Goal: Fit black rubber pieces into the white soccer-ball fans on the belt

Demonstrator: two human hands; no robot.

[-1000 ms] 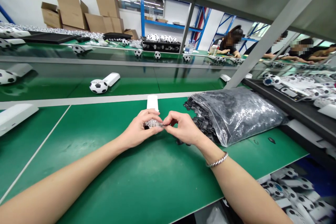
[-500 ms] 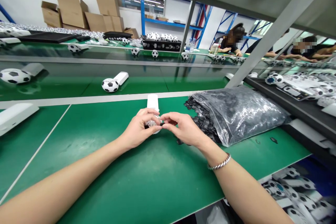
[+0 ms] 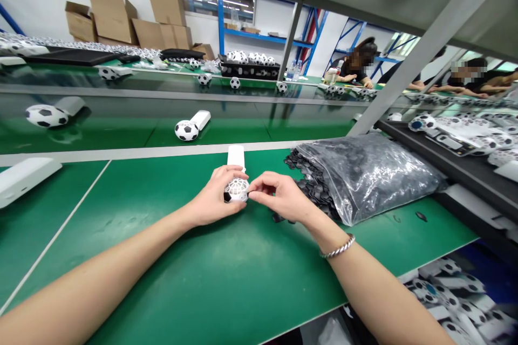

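My left hand (image 3: 213,198) is wrapped round a small white football-shaped fan (image 3: 237,190), whose white handle (image 3: 236,156) points away from me across the green mat (image 3: 210,275). My right hand (image 3: 279,195) pinches at the fan's right edge with thumb and forefinger. What the pinch holds is too small to make out. The fan's grille face is turned up towards me.
A clear bag of small black parts (image 3: 364,172) lies right of my hands, with loose ones spilling out. Football fans (image 3: 186,130) ride the conveyor behind. A white handle (image 3: 24,178) lies far left. Trays of fans (image 3: 465,135) sit right. Other people work at the back right.
The fan in my left hand has turned so its white grille faces up. The football fans on the conveyor have moved to the right.
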